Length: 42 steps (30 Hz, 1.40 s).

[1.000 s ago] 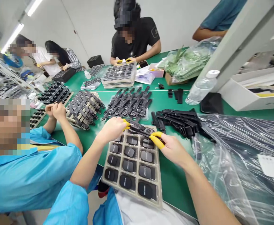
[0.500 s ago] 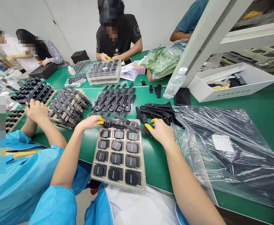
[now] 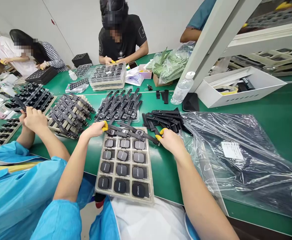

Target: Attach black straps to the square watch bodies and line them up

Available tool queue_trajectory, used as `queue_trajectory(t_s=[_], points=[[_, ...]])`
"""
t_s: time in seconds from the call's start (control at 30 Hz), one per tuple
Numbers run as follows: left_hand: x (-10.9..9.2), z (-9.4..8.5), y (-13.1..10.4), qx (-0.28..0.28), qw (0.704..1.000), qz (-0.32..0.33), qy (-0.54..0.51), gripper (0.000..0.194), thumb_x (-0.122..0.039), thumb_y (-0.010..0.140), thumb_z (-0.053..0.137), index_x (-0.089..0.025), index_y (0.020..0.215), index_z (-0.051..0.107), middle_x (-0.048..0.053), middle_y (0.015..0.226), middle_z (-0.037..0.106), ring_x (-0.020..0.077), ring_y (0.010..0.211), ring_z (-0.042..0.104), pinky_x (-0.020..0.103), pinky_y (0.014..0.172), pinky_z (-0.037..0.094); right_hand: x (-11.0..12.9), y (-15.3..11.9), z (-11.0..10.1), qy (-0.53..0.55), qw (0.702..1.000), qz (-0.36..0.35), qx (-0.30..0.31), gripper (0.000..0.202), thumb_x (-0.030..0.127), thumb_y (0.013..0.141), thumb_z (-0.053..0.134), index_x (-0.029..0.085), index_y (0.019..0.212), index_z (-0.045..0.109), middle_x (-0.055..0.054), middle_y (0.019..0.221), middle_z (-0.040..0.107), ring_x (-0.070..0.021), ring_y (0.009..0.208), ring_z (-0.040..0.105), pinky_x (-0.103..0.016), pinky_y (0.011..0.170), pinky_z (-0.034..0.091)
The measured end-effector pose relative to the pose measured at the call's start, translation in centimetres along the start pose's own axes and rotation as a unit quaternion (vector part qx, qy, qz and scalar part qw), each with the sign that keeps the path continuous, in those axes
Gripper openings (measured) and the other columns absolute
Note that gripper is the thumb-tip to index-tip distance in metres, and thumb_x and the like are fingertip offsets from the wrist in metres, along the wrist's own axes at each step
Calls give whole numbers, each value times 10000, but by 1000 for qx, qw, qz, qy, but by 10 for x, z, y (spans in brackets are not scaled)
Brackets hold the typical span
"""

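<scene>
A beige tray (image 3: 149, 166) in front of me holds rows of dark square pieces with pale lettering. Smartwatches with black straps (image 3: 126, 133) lie across its far row. At their left end, my left hand (image 3: 94, 131), with yellow finger cots, is closed in a pinch on a strap. On the right, my right hand (image 3: 172, 141), also in yellow cots, has thumb and forefinger at the end of a black strap; it looks closed on it, though the contact is partly hidden. Just behind that hand lies a pile of loose black straps (image 3: 167, 118).
Strapped watches (image 3: 121, 106) fill a clear tray behind mine, with a stacked rack (image 3: 71, 115) to its left. A co-worker's hands (image 3: 34, 118) hold a strap at far left. Bottle (image 3: 183, 88), white box (image 3: 243, 90) and plastic-covered black sheet (image 3: 255, 160) occupy the right.
The view has shifted slightly. My left fingertips have drawn closer together at the strap's left end. My right fingers stay by the strap end, their gap slightly smaller.
</scene>
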<state>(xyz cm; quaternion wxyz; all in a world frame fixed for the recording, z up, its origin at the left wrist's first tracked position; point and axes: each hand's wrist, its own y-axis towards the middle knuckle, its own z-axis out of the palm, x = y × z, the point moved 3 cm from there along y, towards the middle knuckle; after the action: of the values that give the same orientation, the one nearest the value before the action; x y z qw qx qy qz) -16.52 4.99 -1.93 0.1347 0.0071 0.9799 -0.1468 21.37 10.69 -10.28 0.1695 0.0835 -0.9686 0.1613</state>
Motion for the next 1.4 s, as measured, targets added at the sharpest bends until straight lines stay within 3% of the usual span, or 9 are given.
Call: queue_trajectory(t_s=[0.2,0.43,0.57,0.77,0.93,1.07,1.17,1.3,1.4], points=[[-23,-8,-10,-95,993,-40,62,125,-201,937,595,-167,1036,664,159,1149,666,333,1181,588,478,1041,472,0,-3,-4,-9,1000,18,9,264,386,994,587,167,1121,660,-156,1177,726,-312,1024,718,-355,741,445],[-139,30,-40,-36,978,194,70,199,-290,1036,543,-182,1060,708,100,1077,697,264,1066,636,394,957,528,-2,-4,-12,30,999,10,-27,184,301,971,539,179,1085,616,-154,1092,716,-289,909,695,-351,696,419],[-180,62,-43,-47,958,209,193,183,-263,1009,571,-155,1021,718,147,1037,692,302,1016,618,416,802,504,-7,-3,-20,113,988,6,-109,128,310,920,563,219,1004,593,-118,1013,712,-284,875,665,-362,726,446],[-193,77,-31,-56,949,190,247,151,-172,959,588,-112,994,722,188,988,670,327,1023,593,427,780,459,-5,-9,-33,385,889,-33,-245,187,360,892,580,219,1014,567,-156,1229,688,-259,980,684,-386,835,544],[-194,65,-30,-47,960,180,208,185,-214,1015,540,-143,936,692,171,974,693,317,1038,632,409,801,483,4,-19,-44,538,792,-77,-278,317,491,851,684,248,966,515,-99,1029,727,-262,994,718,-419,904,557],[-180,47,-27,-54,989,129,52,139,-308,1026,547,-189,1054,614,108,943,717,276,878,691,364,737,507,22,-30,-46,575,781,-118,-214,400,608,851,711,263,953,535,3,761,643,-205,716,657,-373,754,551],[-166,45,-16,-107,983,84,-123,209,-321,1037,511,-205,1210,512,95,974,722,265,858,714,360,728,536,44,-41,-38,633,750,-176,-74,442,667,869,700,260,929,537,52,639,549,-146,531,505,-300,546,442],[-158,57,-1,-168,920,181,-304,342,-207,1017,466,-199,1357,430,146,1236,694,227,1060,719,364,877,593,68,-57,-19,679,690,-212,134,432,641,898,678,240,950,527,65,616,542,-114,480,437,-255,467,333],[-156,62,1,-206,894,268,-293,423,-133,972,468,-207,1386,515,139,1326,673,237,1217,672,414,1026,568,76,-61,-10,677,673,-217,204,378,576,906,669,226,929,526,63,575,555,-112,462,424,-246,454,334]])
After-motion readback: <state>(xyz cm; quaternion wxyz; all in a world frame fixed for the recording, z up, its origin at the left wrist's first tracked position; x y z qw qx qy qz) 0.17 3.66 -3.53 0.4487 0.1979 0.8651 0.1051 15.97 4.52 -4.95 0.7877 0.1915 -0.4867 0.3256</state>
